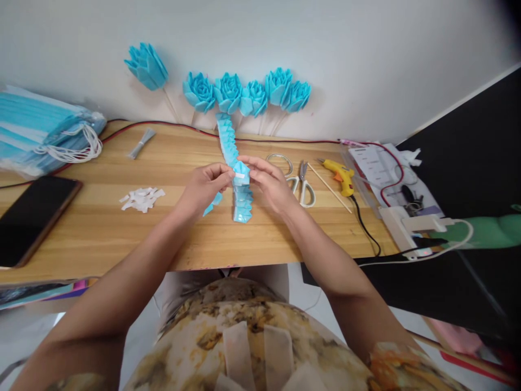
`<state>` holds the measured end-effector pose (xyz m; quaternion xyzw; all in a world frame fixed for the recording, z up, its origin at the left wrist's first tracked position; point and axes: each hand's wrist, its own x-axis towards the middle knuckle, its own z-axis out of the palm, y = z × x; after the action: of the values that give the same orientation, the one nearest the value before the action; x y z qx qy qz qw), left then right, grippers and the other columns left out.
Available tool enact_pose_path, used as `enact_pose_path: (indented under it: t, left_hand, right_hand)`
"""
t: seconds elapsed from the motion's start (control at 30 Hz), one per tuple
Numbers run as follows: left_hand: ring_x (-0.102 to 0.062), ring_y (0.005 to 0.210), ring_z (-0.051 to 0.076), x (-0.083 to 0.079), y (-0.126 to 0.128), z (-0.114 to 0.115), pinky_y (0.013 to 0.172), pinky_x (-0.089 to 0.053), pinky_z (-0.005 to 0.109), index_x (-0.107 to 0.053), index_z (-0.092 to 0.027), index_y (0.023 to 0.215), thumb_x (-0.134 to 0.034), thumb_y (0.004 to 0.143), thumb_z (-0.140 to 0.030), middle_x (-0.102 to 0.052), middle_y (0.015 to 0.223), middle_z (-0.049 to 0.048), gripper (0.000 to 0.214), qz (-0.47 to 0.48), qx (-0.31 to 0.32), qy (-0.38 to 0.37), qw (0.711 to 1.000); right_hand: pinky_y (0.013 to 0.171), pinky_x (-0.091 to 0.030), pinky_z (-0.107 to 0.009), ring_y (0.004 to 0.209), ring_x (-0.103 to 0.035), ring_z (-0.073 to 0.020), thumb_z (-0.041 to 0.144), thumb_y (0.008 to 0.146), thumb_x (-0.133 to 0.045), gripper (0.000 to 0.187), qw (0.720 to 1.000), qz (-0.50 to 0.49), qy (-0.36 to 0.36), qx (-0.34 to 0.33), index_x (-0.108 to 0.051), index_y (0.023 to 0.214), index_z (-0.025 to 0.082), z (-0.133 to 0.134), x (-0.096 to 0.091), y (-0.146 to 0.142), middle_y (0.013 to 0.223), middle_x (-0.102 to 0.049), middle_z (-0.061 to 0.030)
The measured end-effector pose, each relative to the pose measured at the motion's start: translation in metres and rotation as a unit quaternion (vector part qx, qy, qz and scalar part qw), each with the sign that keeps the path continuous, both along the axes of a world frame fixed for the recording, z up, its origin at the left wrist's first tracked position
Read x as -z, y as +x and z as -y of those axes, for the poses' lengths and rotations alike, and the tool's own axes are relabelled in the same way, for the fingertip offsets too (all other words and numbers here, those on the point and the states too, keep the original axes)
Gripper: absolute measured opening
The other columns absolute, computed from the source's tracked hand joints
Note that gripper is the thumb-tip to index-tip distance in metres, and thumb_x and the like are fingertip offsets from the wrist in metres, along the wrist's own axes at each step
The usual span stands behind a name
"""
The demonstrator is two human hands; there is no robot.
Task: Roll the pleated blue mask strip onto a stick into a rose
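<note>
A long strip of folded blue mask fabric point(228, 142) runs down the middle of the wooden table point(101, 228). My left hand point(207, 185) and my right hand point(268, 182) meet over the strip's near part. Both pinch a small white piece point(240, 175) against the blue folds, fingers closed on it. A loose blue flap point(213, 202) hangs under my left hand. Several finished blue fabric roses on sticks point(228, 92) lean on the wall behind.
A stack of blue face masks point(44, 133) and a dark phone point(32, 214) lie at the left. White scraps point(141, 199), a wire bundle point(141, 143), scissors point(304, 184), a wire ring point(280, 161), a skewer point(329, 187), a yellow glue gun point(341, 176) and a power strip point(402, 225) also lie about.
</note>
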<state>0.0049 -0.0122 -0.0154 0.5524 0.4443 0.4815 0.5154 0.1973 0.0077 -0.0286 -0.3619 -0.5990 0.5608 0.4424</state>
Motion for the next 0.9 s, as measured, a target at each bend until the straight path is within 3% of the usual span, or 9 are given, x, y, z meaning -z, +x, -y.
enact_pose_path:
  t: [0.1,0.23,0.37,0.6,0.9]
  left_hand:
    - [-0.041,0.056,0.011,0.0008,0.0004,0.0006,0.053,-0.033,0.024,-0.059,-0.019,0.063,-0.072,0.077,-0.04,-0.051,0.06,-0.0009,0.028,-0.01,-0.007,0.008,1.0]
    - [-0.042,0.057,0.011,0.0017,0.0018,0.0004,0.053,-0.034,0.024,-0.06,-0.019,0.064,-0.071,0.077,-0.039,-0.052,0.06,-0.0009,0.026,-0.022,-0.005,0.018,1.0]
    - [-0.047,0.06,0.013,0.0014,0.0035,-0.0001,0.056,-0.038,0.025,-0.061,-0.019,0.065,-0.07,0.079,-0.042,-0.055,0.063,0.0004,0.028,-0.022,0.005,0.023,0.999]
    - [-0.043,0.06,0.011,0.0043,0.0033,-0.0008,0.056,-0.034,0.025,-0.065,-0.019,0.07,-0.073,0.075,-0.03,-0.056,0.065,-0.0014,0.015,-0.021,0.008,0.016,1.0]
    - [-0.041,0.057,0.011,0.0039,0.0024,-0.0016,0.056,-0.033,0.027,-0.063,-0.019,0.069,-0.076,0.075,-0.028,-0.053,0.064,-0.0026,0.017,-0.008,0.003,0.003,1.0]
  right_hand:
    - [0.101,-0.055,-0.039,0.11,-0.069,-0.0204,0.043,0.091,-0.063,0.039,1.0,-0.003,0.001,-0.002,-0.073,0.124,0.024,0.0002,0.0004,-0.0002,0.117,-0.076,-0.0037]
    - [0.096,-0.056,-0.037,0.104,-0.068,-0.0201,0.04,0.083,-0.073,0.047,0.999,0.038,0.025,-0.002,-0.07,0.127,0.025,0.0012,0.0023,-0.0024,0.11,-0.075,-0.0024]
    - [0.091,-0.056,-0.036,0.098,-0.067,-0.0187,0.036,0.083,-0.069,0.044,0.998,0.049,0.041,0.003,-0.069,0.126,0.024,0.0011,0.0045,-0.0033,0.105,-0.073,-0.0019]
    - [0.087,-0.056,-0.034,0.094,-0.067,-0.0177,0.031,0.081,-0.068,0.045,0.997,0.057,0.045,-0.005,-0.07,0.125,0.023,0.0003,0.0074,-0.005,0.106,-0.075,-0.0021]
    - [0.102,-0.055,-0.041,0.115,-0.068,-0.0219,0.034,0.085,-0.065,0.047,0.996,0.065,0.048,-0.032,-0.069,0.132,0.026,0.0011,0.0015,-0.0001,0.122,-0.076,-0.0034]
